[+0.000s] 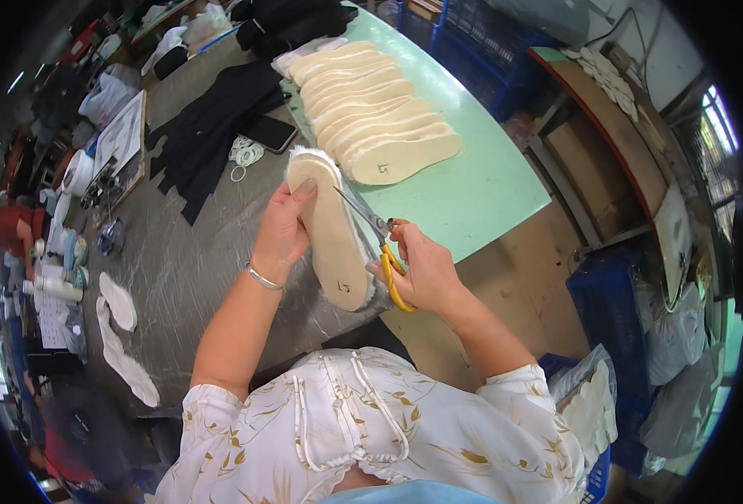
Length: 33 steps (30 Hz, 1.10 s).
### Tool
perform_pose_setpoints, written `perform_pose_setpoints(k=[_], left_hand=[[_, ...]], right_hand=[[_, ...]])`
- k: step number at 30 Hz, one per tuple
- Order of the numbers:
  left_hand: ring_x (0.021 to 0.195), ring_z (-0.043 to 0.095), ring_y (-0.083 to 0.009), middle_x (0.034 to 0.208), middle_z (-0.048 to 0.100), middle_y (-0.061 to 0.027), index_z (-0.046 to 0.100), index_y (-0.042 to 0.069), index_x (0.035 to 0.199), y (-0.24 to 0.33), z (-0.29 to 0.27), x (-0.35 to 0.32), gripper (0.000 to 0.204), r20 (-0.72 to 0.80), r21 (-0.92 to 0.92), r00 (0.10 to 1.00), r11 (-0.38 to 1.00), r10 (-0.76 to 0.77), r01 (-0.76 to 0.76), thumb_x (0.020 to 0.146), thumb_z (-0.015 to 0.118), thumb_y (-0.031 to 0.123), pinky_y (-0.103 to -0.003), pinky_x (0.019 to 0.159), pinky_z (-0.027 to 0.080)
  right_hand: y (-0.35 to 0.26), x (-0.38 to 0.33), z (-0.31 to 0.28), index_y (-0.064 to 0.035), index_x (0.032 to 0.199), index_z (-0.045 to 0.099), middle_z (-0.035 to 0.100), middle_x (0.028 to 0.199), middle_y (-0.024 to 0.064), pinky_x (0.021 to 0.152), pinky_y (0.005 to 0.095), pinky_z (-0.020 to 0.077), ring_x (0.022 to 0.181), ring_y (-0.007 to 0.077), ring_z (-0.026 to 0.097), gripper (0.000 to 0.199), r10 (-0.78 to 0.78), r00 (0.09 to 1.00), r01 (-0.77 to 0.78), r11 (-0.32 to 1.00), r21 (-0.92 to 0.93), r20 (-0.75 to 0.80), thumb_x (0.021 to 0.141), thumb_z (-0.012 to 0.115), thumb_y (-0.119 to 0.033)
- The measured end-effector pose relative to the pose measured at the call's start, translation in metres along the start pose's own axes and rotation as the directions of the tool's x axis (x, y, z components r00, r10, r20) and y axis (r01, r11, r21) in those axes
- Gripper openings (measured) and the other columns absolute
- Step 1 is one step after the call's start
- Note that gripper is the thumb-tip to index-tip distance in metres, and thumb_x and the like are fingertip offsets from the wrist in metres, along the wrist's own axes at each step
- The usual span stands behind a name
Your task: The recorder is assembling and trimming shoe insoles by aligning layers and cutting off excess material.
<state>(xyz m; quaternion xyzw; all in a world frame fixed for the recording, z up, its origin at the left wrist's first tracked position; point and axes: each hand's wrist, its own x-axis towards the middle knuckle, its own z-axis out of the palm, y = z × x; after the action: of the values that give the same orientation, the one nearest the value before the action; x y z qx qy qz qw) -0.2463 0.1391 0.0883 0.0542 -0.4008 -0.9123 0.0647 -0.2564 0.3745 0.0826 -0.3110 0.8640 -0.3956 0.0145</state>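
Head: insole (331, 227) lengthwise fore-aft, marked end nearest, toe unclear.

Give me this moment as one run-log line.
left hand: holds insole | right hand: holds yellow-handled scissors beside insole | insole row: on green tabletop

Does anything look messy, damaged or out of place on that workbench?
Nothing looks spilled or clearly damaged. Two white pieces lie loose at the left on the grey tabletop, apart from the neatly overlapping insoles, so they look stray. Ragged white fluff also pokes past the edge of the held insole in the left hand.
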Motion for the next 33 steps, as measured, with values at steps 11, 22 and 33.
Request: perform_pose_setpoints(k=[11, 22, 33], left_hand=[[0.103, 0.062, -0.0172, 0.113, 0.065, -0.0045, 0.058, 0.006, 0.121, -0.031, 0.033, 0.004, 0.029, 0.109, -0.053, 0.993, 0.997, -0.053, 0.059, 0.093, 0.062, 0.013, -0.034, 0.092, 0.05], [0.104, 0.061, -0.0147, 0.113, 0.065, -0.0014, 0.06, 0.01, 0.12, -0.042, 0.048, 0.0, 0.027, 0.129, -0.061, 0.988, 0.994, -0.084, 0.093, 0.093, 0.063, 0.013, -0.033, 0.091, 0.05], [0.092, 0.064, -0.0129, 0.105, 0.068, -0.0041, 0.062, 0.005, 0.114, -0.049, 0.07, 0.007, 0.022, 0.22, 0.034, 0.965, 0.99, -0.142, 0.138, 0.093, 0.063, 0.012, -0.03, 0.083, 0.053]], right_hand=[[0.013, -0.017, -0.01, 0.0026, 0.113, 0.052, 0.068, 0.09, 0.0135, 0.061, 0.0372, 0.0531, 0.068, 0.0266, 0.066, 0.067, 0.083, 0.994, -0.083, 0.997, -0.003, -0.074, 0.077, 0.075, -0.05], [0.021, -0.02, -0.014, 0.0025, 0.106, 0.053, 0.065, 0.077, 0.0128, 0.053, 0.0374, 0.0513, 0.057, 0.0287, 0.064, 0.062, 0.063, 0.992, -0.064, 0.998, -0.006, -0.107, 0.079, 0.074, -0.049], [0.036, -0.038, -0.049, 0.0021, 0.103, 0.054, 0.05, 0.057, 0.0057, 0.051, 0.0325, 0.0459, 0.048, 0.0221, 0.055, 0.053, 0.074, 0.983, -0.079, 0.997, -0.024, -0.17, 0.076, 0.077, -0.037]])
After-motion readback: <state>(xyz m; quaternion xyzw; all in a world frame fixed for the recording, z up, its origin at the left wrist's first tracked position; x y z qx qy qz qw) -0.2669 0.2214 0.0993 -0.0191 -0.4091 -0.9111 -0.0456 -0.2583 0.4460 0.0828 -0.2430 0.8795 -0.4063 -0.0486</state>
